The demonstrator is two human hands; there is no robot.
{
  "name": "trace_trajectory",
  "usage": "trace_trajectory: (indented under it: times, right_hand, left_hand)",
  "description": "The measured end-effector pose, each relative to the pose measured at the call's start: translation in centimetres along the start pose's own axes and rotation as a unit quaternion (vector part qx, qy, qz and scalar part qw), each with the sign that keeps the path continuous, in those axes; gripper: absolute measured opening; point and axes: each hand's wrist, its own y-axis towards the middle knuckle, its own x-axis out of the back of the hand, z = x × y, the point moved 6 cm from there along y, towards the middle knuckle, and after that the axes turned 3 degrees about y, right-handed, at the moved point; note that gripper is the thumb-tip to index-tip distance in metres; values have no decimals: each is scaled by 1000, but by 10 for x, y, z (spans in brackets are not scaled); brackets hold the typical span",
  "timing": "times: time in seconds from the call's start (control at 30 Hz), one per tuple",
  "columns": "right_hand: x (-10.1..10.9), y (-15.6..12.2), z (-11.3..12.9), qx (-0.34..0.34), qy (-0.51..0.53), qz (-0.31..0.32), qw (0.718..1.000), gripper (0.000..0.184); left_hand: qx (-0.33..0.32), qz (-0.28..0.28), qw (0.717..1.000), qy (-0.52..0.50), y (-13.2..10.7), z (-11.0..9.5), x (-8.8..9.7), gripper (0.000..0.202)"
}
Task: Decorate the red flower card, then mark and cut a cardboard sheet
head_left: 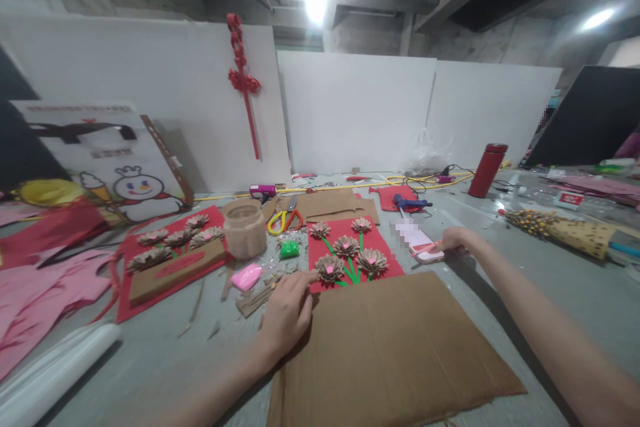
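My left hand (289,310) rests at the upper left corner of a large brown cardboard sheet (400,347), its fingers loosely bent and nothing visible in them. Its fingertips reach the nearest paper flower (329,269) on a red sheet (383,243), where several corrugated flowers have pink centres and green stems. My right hand (457,240), fingers curled, is at the right end of a phone (413,235), partly blurred out. A thin reddish thing (426,248) lies between these fingers and the phone; its kind is unclear.
Behind my left hand are yellow-handled scissors (277,221), a round brown pot (245,230), and green (289,249) and pink (247,276) packets. A second flower panel (175,257) lies left. A blue glue gun (413,203) and red flask (487,172) stand farther back.
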Motion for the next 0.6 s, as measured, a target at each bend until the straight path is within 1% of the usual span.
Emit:
trace_trajectory:
  times: [0.03, 0.07, 0.1, 0.13, 0.17, 0.2, 0.23, 0.27, 0.3, 0.33, 0.37, 0.4, 0.43, 0.47, 0.5, 0.53, 0.6]
  right_hand:
    - [3, -2, -2, -21, 10, 15, 1000, 37]
    - [9, -4, -2, -37, 30, 17, 999, 37]
    - [18, -7, 0, -41, 53, 4, 998, 35]
    - [30, -11, 5, -35, 96, -41, 994, 32]
    - [44, -18, 14, 0, 145, -108, 983, 30]
    - [52, -27, 25, 27, 166, -145, 975, 29]
    - [54, -37, 38, 53, 185, -160, 968, 31]
    - [52, -50, 56, 103, 220, -164, 956, 35]
    - [46, -65, 74, 148, 253, -161, 942, 42]
    - [36, -82, 92, 190, 283, -143, 929, 49]
    - [22, -99, 110, 227, 370, -103, 895, 55]
    - [5, -115, 127, 253, 439, -46, 861, 56]
    - [-10, -131, 140, 264, 488, -16, 832, 53]
    - [-23, -145, 151, 277, 520, 3, 808, 47]
    - [-34, -157, 160, 293, 545, 9, 786, 39]
    - [-43, -166, 167, 308, 551, 18, 775, 31]
    - [-58, -176, 176, 325, 554, 33, 766, 20]
  left_hand:
    - [-1, -1, 1000, -1, 0, 0, 0, 24]
    - [-1, -2, 1000, -3, 0, 0, 0, 24]
    - [-1, -2, 1000, -4, 0, 0, 0, 23]
    - [-1, -1, 1000, -4, 0, 0, 0, 23]
    - [-2, 1, 1000, -5, 0, 0, -1, 23]
    - [-1, 3, 1000, -5, 0, 0, -1, 23]
    - [-2, 6, 1000, -4, 0, 0, -1, 23]
    - [-2, 7, 1000, -3, 0, 1, -1, 23]
    - [-1, 9, 1000, -1, 0, 1, -1, 23]
    - [0, 10, 1000, 3, 0, 1, -1, 23]
    - [0, 11, 1000, 9, 0, 1, -2, 23]
    - [0, 11, 1000, 16, -1, 1, -2, 22]
    - [-1, 10, 1000, 23, -1, 1, -2, 22]
    - [-2, 9, 999, 32, -2, 0, -2, 22]
    - [-3, 8, 999, 41, -3, 0, -3, 22]
    - [-3, 7, 999, 50, -3, -1, -3, 22]
    - [2, 10, 997, 72, -4, -1, -4, 21]
